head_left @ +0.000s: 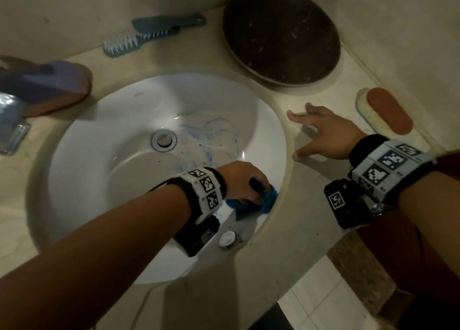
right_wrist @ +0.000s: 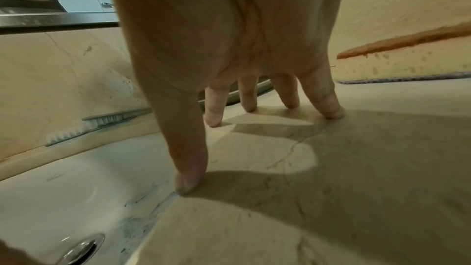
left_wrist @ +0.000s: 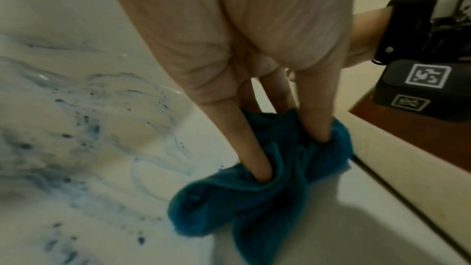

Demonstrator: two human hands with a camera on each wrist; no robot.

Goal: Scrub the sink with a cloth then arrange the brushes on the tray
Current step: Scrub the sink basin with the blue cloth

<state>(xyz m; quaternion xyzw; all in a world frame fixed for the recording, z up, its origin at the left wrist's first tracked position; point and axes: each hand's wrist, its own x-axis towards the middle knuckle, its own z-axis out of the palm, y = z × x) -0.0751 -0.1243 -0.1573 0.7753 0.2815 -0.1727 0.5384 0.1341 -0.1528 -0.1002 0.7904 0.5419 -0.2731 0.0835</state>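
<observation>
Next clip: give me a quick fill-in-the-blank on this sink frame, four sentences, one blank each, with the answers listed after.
1. The left hand grips a ____ cloth inside the sink.
2. The right hand rests its spread fingertips on the ____.
3. The dark round tray holds ____ brushes.
4. The blue smears lie to the ____ of the drain in the head view.

Missing words: blue; countertop; no; right

Likely a home bathroom: washbasin (head_left: 104, 140), marble counter (head_left: 311, 232).
</observation>
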